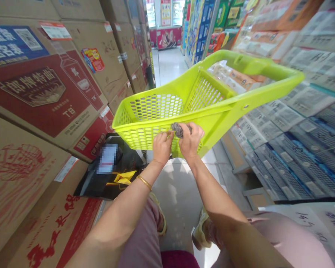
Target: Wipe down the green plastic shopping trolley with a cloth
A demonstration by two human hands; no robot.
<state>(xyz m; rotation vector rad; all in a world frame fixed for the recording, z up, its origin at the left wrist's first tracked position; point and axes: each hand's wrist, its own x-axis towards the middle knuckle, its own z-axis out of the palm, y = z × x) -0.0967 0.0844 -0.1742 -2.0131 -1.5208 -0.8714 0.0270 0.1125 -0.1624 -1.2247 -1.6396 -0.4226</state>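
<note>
Apparently wiping the basket's (156, 108) near rim: right hand (191, 141) clamps rag (178, 129), left hand (162, 147) grips rim beside it; next stroke needs steadying.

Stacked cardboard cartons (44, 93) on the left, shelved blue-and-white packs (304, 149) on the right, black bag (100, 182) beside the cartons

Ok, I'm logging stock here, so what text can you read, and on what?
"郎牌特曲": big red carton.
"T8": same carton, lower right.
Blue label, carton stickers, shelf packs: too blurred or cut off.
Green basket, grey wad in right hand: no text.
</note>
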